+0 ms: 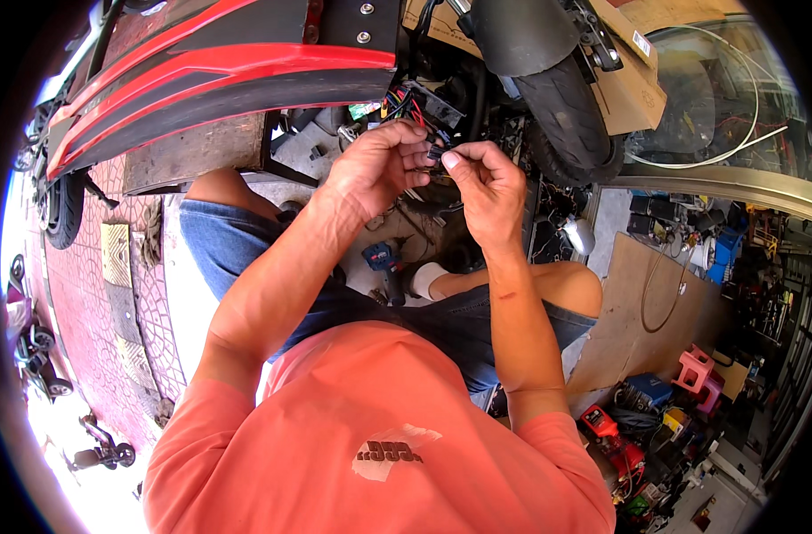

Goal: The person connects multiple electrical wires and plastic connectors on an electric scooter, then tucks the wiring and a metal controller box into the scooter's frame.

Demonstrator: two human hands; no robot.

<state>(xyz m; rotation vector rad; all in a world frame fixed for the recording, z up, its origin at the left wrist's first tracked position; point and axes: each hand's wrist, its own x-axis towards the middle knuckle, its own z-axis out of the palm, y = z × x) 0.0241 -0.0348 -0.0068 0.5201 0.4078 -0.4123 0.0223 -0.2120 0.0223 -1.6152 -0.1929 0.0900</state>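
Both hands meet above the floor in front of the scooter. My left hand is closed with curled fingers on a small black connector. From the other side, my right hand pinches the same piece between thumb and forefinger. Its finer details are too small to make out. Just beyond the fingers, thin coloured wires come out by the end of a red and black electric scooter deck. That deck rests on a worn wooden stool.
A black scooter wheel stands just right of my hands, by a cardboard box. Below, a blue cordless drill is on the floor between my legs. Tools and a pink stool crowd the right side.
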